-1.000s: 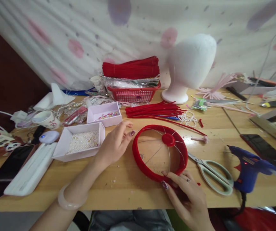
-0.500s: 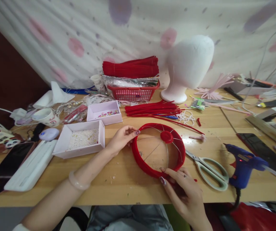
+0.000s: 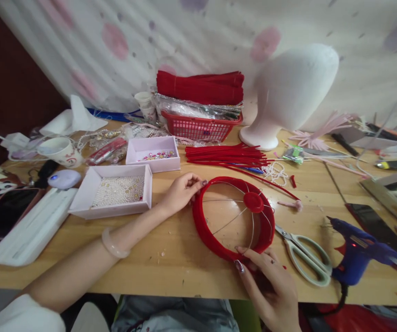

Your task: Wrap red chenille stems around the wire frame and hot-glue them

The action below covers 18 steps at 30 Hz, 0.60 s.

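Left hand (image 3: 183,191), clear of the red spoked ring (image 3: 213,243) 1 s ago, now pinches its left rim; right hand (image 3: 272,279) holds the near rim, so I judge it steadier. Ring is between bead box (image 3: 110,210) and scissors (image 3: 287,235); hidden fingers I can't read.

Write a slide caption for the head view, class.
Left hand and right hand hold a red wire-spoked ring beside scissors.

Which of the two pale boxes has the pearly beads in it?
The front box: pearly beads cover most of its floor. The back box holds scattered colourful gems instead.
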{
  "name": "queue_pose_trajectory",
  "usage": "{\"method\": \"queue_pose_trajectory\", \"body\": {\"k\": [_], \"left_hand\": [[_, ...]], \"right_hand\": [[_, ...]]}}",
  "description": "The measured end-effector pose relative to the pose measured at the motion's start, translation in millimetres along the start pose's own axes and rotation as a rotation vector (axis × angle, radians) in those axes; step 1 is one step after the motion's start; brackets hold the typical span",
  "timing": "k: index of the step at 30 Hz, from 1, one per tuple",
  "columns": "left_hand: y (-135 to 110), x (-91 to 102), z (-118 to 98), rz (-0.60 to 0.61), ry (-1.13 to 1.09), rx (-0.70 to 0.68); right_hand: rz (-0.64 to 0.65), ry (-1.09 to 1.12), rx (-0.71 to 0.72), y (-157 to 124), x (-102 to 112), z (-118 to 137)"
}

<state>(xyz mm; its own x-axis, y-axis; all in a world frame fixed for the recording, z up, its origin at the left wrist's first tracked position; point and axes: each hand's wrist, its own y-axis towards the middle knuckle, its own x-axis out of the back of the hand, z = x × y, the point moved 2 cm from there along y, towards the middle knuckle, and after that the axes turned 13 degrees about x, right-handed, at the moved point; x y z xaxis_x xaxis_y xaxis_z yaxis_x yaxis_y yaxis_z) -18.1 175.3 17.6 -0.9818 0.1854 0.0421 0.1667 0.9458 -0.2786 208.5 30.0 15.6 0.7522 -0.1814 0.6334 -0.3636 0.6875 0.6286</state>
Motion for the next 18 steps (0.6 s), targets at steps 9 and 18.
{"method": "queue_pose_trajectory", "body": {"k": [9,18], "left_hand": [[-2,5.1,7,0.053,-0.045,-0.023],[-2,3.6,10,0.069,-0.079,-0.018]], "right_hand": [[0.009,-0.045,0.009,-2,-1,-1],[-0.033,-0.077,-0.063,-12,-5,-4]]}}
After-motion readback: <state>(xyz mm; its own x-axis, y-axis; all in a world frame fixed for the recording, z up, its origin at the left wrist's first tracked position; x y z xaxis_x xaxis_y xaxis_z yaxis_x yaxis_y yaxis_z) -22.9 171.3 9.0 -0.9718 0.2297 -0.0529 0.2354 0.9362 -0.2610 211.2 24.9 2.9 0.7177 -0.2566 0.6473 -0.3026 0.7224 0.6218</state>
